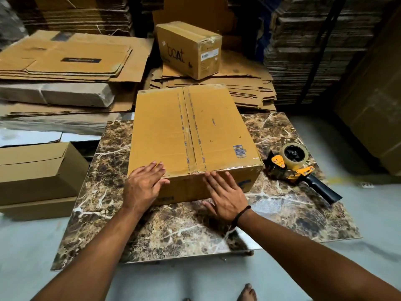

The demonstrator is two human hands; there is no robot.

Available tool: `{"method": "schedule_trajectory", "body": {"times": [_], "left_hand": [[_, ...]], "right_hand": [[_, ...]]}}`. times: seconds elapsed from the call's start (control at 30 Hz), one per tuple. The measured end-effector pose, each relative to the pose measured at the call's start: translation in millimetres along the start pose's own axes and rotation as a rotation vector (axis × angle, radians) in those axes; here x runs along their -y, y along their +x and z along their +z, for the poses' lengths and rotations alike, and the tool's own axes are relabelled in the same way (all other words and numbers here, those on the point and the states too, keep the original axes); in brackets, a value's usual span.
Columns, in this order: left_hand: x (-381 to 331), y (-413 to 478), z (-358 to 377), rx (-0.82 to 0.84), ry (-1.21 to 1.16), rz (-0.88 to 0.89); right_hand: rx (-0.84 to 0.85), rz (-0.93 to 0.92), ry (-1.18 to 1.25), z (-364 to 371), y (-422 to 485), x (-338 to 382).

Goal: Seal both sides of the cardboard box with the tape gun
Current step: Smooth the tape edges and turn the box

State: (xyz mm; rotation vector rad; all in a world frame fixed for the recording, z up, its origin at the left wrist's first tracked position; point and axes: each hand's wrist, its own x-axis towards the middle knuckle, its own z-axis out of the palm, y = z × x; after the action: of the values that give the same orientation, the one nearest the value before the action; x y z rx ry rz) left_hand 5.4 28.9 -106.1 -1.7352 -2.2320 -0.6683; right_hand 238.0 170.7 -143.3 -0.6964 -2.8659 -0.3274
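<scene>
A closed brown cardboard box (214, 127) lies on a marble-patterned slab (293, 213). Clear tape runs along its top centre seam and over the near edge. My left hand (143, 185) rests flat on the box's near left corner, fingers spread. Flat against the near side wall, just below the taped edge, lies my right hand (225, 196), holding nothing. The yellow and black tape gun (297, 168) with its roll of clear tape lies on the slab right of the box, handle pointing towards the lower right.
A smaller sealed box (191, 48) printed "boat" stands behind on flattened cartons (65, 57). An open-flapped box (36, 177) sits on the floor at left. Tall cardboard stacks (314, 51) rise at back right. My bare toes (247, 293) show at the bottom.
</scene>
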Motion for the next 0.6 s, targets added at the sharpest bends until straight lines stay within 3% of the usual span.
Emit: {"method": "schedule_trajectory", "body": {"times": [0.17, 0.43, 0.6], "left_hand": [[-1.3, 3.4, -1.1, 0.011, -0.023, 0.018], [0.2, 1.0, -2.5, 0.004, -0.051, 0.004], [-0.6, 1.3, -0.2, 0.002, -0.056, -0.019]], "right_hand": [[0.048, 0.070, 0.013, 3.4, 0.1, -22.6], [-0.137, 0.056, -0.030, 15.3, -27.6, -42.8], [-0.057, 0.009, -0.089, 22.7, -28.9, -63.5]]}}
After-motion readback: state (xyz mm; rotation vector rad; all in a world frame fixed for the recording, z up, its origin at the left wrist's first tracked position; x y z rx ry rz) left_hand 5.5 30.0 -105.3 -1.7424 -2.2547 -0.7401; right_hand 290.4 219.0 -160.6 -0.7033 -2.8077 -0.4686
